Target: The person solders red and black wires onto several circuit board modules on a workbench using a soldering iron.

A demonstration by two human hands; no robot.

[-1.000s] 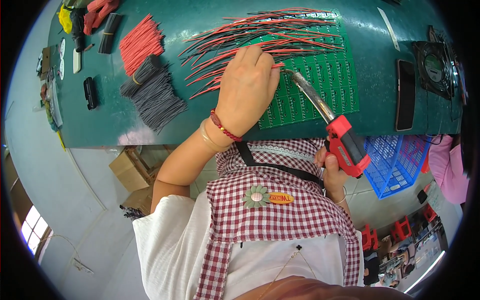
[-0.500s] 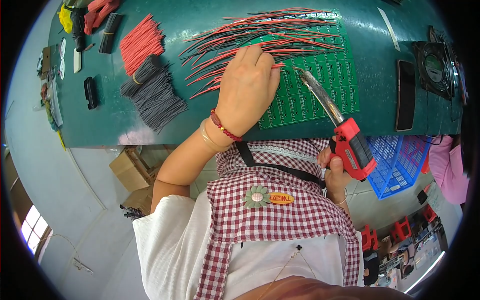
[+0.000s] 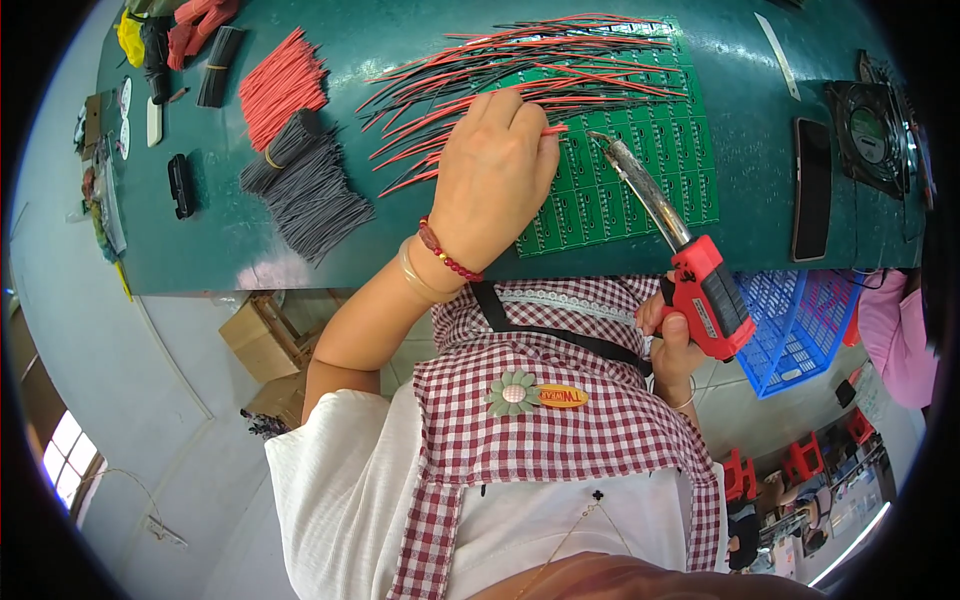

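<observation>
My left hand (image 3: 497,165) hangs over the circuit board panel (image 3: 630,215), fingers pinched. Between thumb and forefinger the end of a red wire (image 3: 556,130) sticks out; the rest of it is hidden by the hand. My right hand (image 3: 675,340), near the table edge, is wrapped round the red and black handle of a soldering gun (image 3: 708,298). Its metal barrel points up and left, with the thin tip over the green board, a little right of the wire end and apart from it. Rows of red and black wires (image 3: 520,60) lie across the board's upper and left part.
Left of the board lie a bundle of red wires (image 3: 284,88) and a bundle of black wires (image 3: 310,195). A phone (image 3: 811,190) and a black fan (image 3: 868,135) are at the right. A blue basket (image 3: 790,335) stands below the table edge, beside a person's pink sleeve (image 3: 893,335).
The soldering gun has shifted slightly to the right, so its tip is a little farther from the wire end. My left hand has hardly moved.
</observation>
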